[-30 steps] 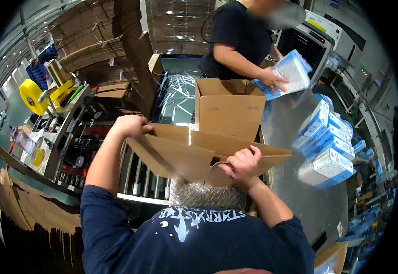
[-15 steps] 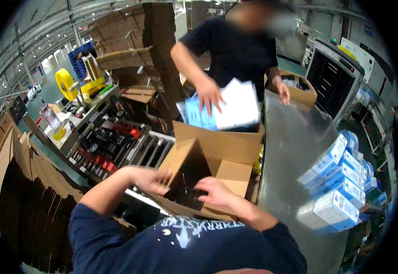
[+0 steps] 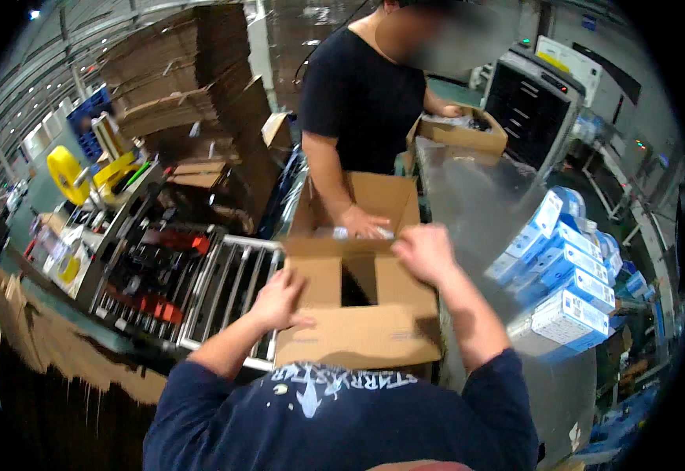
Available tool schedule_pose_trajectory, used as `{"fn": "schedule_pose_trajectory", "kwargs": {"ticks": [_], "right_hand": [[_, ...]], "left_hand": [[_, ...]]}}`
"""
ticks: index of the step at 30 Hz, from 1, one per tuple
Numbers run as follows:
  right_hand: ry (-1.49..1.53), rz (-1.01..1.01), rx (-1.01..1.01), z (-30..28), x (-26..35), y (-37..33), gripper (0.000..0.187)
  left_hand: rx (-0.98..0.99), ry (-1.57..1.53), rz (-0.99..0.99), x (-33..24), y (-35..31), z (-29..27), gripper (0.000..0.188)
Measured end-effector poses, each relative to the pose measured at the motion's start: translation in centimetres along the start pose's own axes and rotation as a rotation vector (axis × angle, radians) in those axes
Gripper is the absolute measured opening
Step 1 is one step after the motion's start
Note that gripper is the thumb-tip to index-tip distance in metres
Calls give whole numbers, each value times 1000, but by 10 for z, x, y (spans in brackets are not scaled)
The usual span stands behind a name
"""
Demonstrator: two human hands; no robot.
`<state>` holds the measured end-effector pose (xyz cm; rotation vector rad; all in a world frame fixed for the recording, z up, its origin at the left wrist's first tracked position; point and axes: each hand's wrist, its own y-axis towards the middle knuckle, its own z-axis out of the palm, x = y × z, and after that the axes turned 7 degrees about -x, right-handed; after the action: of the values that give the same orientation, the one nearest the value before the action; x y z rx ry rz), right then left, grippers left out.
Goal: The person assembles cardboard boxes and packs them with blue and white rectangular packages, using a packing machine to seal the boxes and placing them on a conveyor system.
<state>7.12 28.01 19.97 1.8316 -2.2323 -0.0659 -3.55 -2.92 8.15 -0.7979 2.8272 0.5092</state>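
Surface and room, left to right: brown cardboard sheets (image 3: 83, 349) at the lower left edge; above them, a cluttered bench (image 3: 83, 255) bearing a yellow tape roll (image 3: 66, 174). Next, a dark machine with red parts (image 3: 158, 259), beside a roller conveyor (image 3: 225, 292) with bare metal rollers. Behind, a tall stack of flattened cardboard (image 3: 177, 78). At upper centre, a co-worker (image 3: 350, 98) in a dark T-shirt stands across from the wearer. To the right, a grey metal table (image 3: 476, 188) runs lengthwise, with a dark cabinet (image 3: 527, 106) beyond its far end and a cluster of blue-and-white packs (image 3: 570, 302) along its right side.

Containers, left to right: the near box (image 3: 354, 334), brown cardboard, stands directly before the wearer, right of the rollers; a dark gap separates two of its inner panels. The left hand (image 3: 280, 300) lies at its left edge, thumb apart from the fingers; the right hand (image 3: 427, 253) curls at its far right corner. Whether either grips firmly cannot be told. Just beyond, the far box (image 3: 393, 196) is open, the co-worker's hand (image 3: 364, 223) inside over something whitish. At the table's far end, a low carton (image 3: 464, 139) contains clear, plastic-looking material and a dark item.
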Motion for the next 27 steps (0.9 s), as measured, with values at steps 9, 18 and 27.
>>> {"fn": "schedule_pose_trajectory", "kwargs": {"ticks": [9,18,27], "right_hand": [[-179,535,112,119,-65,-88,61],[575,647,-167,163,-153,-99,58],[1951,838,166,247,35,-116,76]], "left_hand": [[541,-1458,-524,70,-37,102,66],[507,-1309,-1412,115,-214,337,76],[-518,-1150,-714,188,-71,-98,8]]}}
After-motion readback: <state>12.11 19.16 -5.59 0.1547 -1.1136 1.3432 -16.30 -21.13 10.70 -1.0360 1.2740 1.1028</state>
